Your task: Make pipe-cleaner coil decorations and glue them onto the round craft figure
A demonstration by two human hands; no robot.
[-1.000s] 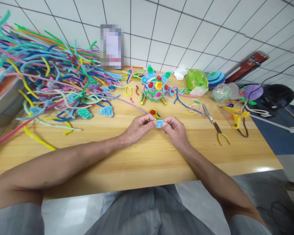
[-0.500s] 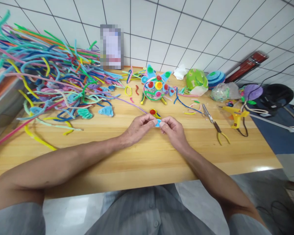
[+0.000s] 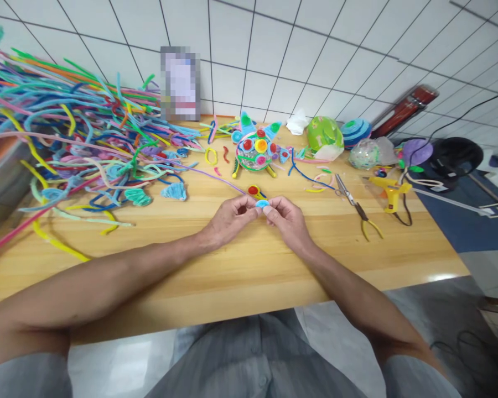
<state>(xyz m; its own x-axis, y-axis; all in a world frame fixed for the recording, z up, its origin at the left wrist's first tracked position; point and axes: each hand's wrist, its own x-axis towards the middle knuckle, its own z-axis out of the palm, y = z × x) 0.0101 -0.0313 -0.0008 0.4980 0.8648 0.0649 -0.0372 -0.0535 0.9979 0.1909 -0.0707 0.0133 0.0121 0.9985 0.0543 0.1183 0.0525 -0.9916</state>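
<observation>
Between my two hands is a small blue pipe-cleaner disc. My left hand pinches its left side, and my right hand pinches its right side. Thumbs and fingertips cover part of it. Just beyond my fingers lies a small red, yellow and blue pipe-cleaner piece. A purple pipe cleaner runs from the left towards my left fingertips; whether it joins the disc is hidden. Farther back stands a round clear figure covered in coloured coils, with blue-and-green horns.
A large heap of pipe cleaners spreads over the left. On the right lie scissors, yellow-handled pliers and a yellow glue gun with its cord. A green ball stands by the tiled wall.
The view has shifted slightly, so the table things appear farther left. The disc has tilted a little between my fingers; both hands keep their pinch on it.
</observation>
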